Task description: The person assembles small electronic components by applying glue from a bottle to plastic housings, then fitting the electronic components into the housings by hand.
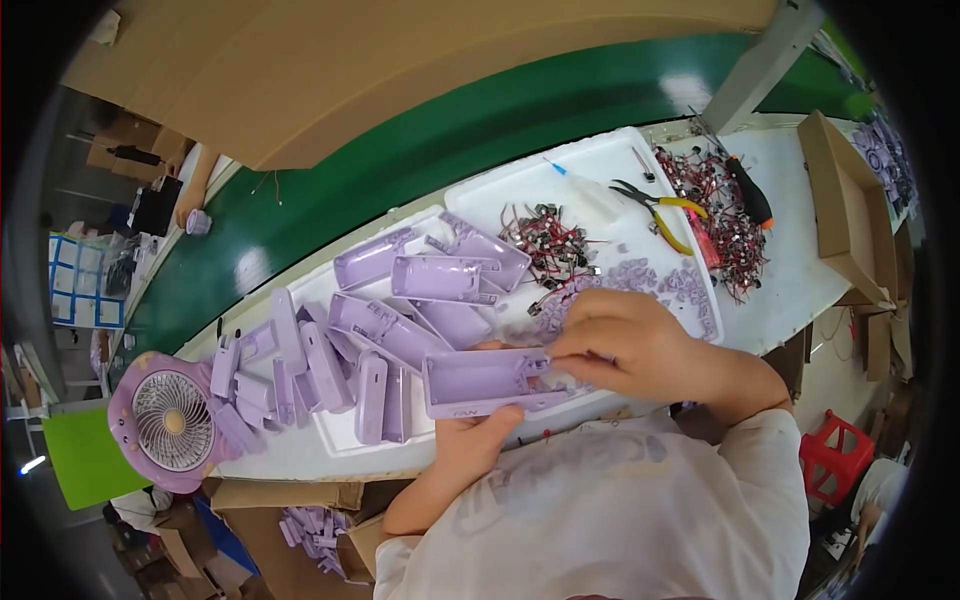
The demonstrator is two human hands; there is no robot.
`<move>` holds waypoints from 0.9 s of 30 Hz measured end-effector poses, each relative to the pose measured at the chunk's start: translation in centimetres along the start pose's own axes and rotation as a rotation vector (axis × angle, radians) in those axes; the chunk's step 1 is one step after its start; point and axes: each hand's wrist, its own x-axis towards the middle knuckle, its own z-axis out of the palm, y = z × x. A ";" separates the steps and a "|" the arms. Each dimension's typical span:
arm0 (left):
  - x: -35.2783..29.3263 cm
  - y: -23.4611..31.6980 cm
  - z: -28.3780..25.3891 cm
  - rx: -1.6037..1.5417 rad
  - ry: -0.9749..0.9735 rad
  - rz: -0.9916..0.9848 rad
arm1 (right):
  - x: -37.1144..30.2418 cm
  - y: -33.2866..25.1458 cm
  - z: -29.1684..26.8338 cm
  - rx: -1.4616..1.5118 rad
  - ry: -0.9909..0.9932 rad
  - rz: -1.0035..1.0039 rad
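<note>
While a green surface [420, 160] borders the white tabletop [790, 280], left grip [473, 442] clasps purple casing [475, 380]; right grip [622, 343] unclear.

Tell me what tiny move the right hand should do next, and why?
Perhaps the fingers of the right hand should press gently at the right end of the purple shell: they sit there, and the left hand holds it, hollow side showing.

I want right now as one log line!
left hand: holding purple casing | right hand: fingers at casing's right end | nearby: yellow-handled pliers, wired parts
</note>
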 end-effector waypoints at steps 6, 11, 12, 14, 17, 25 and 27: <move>-0.3 0.3 -0.2 0.152 -0.078 0.112 | 0.1 -0.3 1.3 -0.156 -0.033 -0.144; 0.5 0.1 -0.6 0.432 -0.206 0.367 | 0.3 -0.6 1.4 -0.131 -0.026 -0.119; 0.6 -0.1 -0.6 0.451 -0.213 0.404 | 0.4 -0.6 1.4 -0.105 -0.034 -0.091; 0.7 0.3 -0.3 0.457 -0.229 0.386 | 0.6 -1.0 1.7 -0.007 0.004 0.064; 0.9 1.4 0.0 0.609 -0.262 0.360 | 0.3 -0.7 1.3 0.124 -0.007 0.235; 0.6 0.5 1.9 0.037 0.057 -0.059 | 0.0 0.3 0.1 0.295 -0.168 0.586; 1.4 0.6 1.4 -0.068 0.066 -0.237 | 0.1 1.2 0.5 0.350 -0.221 0.725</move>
